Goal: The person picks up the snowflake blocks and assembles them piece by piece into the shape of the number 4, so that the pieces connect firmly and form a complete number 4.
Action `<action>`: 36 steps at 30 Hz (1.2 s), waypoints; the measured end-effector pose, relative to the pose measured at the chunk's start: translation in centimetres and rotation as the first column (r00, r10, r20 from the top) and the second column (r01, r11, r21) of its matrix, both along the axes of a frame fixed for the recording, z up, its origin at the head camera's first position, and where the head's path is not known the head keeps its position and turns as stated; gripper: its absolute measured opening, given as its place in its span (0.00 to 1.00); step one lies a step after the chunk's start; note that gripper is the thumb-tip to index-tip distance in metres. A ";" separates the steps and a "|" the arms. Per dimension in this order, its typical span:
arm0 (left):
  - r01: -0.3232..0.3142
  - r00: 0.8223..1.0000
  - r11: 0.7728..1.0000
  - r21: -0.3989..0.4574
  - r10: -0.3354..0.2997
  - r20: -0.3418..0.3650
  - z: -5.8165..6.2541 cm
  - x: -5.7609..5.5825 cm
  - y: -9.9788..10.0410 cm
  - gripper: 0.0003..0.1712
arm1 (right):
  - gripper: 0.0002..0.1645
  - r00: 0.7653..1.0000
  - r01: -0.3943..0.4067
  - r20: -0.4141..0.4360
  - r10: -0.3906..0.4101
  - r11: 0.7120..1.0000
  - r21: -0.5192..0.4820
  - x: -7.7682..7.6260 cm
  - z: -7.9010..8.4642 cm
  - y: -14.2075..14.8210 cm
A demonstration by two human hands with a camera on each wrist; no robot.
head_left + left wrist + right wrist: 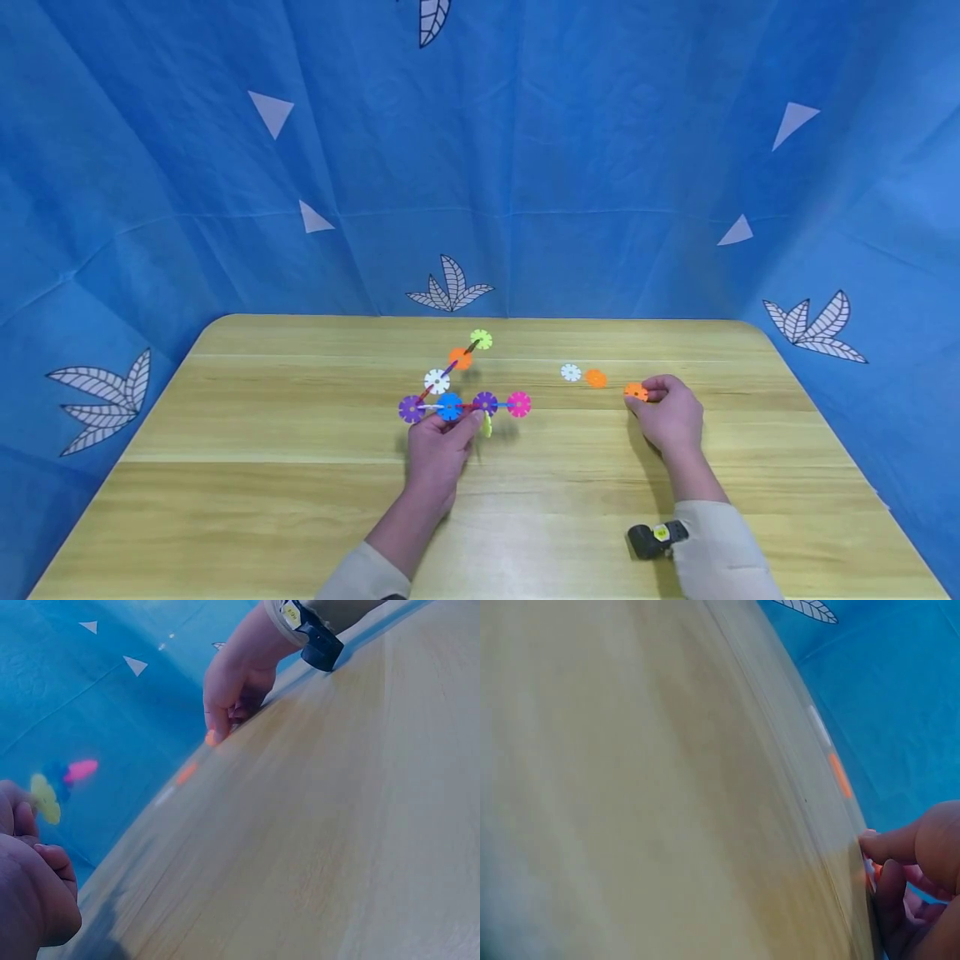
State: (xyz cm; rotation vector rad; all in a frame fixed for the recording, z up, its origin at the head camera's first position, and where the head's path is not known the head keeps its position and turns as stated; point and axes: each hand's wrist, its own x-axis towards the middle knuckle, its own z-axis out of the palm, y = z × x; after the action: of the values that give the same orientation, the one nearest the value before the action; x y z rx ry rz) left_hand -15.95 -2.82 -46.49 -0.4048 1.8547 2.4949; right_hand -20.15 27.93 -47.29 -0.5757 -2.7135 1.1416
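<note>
My left hand (441, 454) holds a chain of notched plastic discs, gripping it near the blue disc (449, 407). One arm of the chain runs right to a pink disc (519, 405). Another slants back through a white disc (437, 382) and an orange disc (461, 359) to a yellow-green disc (482, 339). A purple disc (410, 409) joins the two arms at the left, and a yellow disc (46, 799) hangs below the front one. At the right, my right hand (673, 414) pinches a loose orange disc (635, 392) low at the table, thumb and fingers at its edge.
Left of my right hand, a loose orange disc (596, 378) and a loose white disc (571, 372) lie flat on the wooden table (300, 517). Blue cloth (585, 167) hangs behind the table and along its sides. A black wrist camera (651, 540) is strapped at my right sleeve.
</note>
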 end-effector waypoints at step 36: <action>0.011 1.000 1.000 0.010 -0.011 -0.008 0.1 0.1 0.4 0.07 | 0.09 0.988 -0.154 -0.109 0.114 0.841 -0.519 5.2 2.0 -6.7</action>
State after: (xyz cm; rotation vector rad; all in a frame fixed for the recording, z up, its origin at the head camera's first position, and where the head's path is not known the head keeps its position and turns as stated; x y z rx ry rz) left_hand -15.82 -2.40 -46.37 -0.3834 1.8410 2.5016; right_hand -14.94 21.19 -45.27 -0.3902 -2.3911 1.9287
